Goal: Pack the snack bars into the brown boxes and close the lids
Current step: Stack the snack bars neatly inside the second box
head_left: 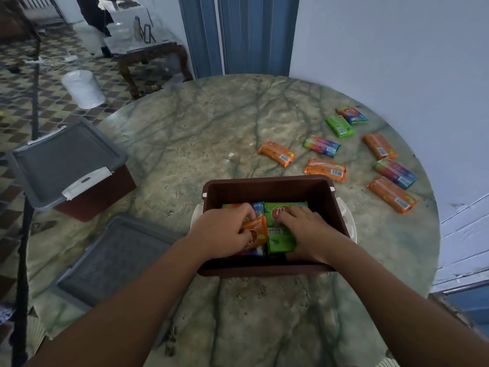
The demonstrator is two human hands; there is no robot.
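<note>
An open brown box [267,185] stands on the round marble table [201,128] in front of me. Both my hands are inside it. My left hand [225,234] grips an orange snack bar [255,233] tilted on top of the packed bars. My right hand [304,230] presses flat on a green snack bar [280,238], fingers spread. A rainbow-coloured bar [258,207] lies under them. Several loose bars lie at the right: orange [276,153], green [340,126] and rainbow [321,146].
A second brown box [100,197] with its grey lid [63,160] on stands at the table's left edge. A loose grey lid [116,258] lies left of the open box. A white wall is at the right, and a person stands far back left.
</note>
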